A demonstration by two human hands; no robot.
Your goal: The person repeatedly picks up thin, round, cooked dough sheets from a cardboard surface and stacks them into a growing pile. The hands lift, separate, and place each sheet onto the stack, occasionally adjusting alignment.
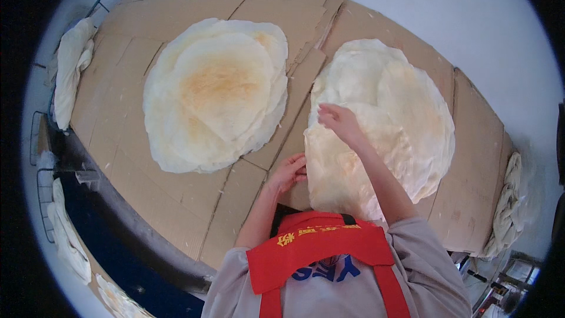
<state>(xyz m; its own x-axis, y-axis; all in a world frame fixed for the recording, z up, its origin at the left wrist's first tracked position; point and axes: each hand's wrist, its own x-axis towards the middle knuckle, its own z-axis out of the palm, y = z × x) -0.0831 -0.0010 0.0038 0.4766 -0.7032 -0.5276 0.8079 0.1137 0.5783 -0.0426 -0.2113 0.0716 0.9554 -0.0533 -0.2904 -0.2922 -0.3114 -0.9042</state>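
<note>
Two stacks of thin flatbread sheets lie on cardboard. The left stack (215, 85) is round, with golden-brown patches. The right stack (382, 123) is paler and wrinkled, its nearer part uneven and puckered. My left hand (288, 174) grips the lower left edge of the right stack, fingertips curled at the sheets. My right hand (335, 118) is over the upper left part of that stack, fingers loosely bent and apart, holding nothing visible; whether they touch the surface is unclear.
The cardboard surface (188, 212) has seams and a curved outer edge. Folded pale sheets (73, 70) hang over metal racks at the left, more (67, 229) below them. Another pale bundle (503, 206) lies at the right edge. A dark gap (118, 241) runs along the lower left.
</note>
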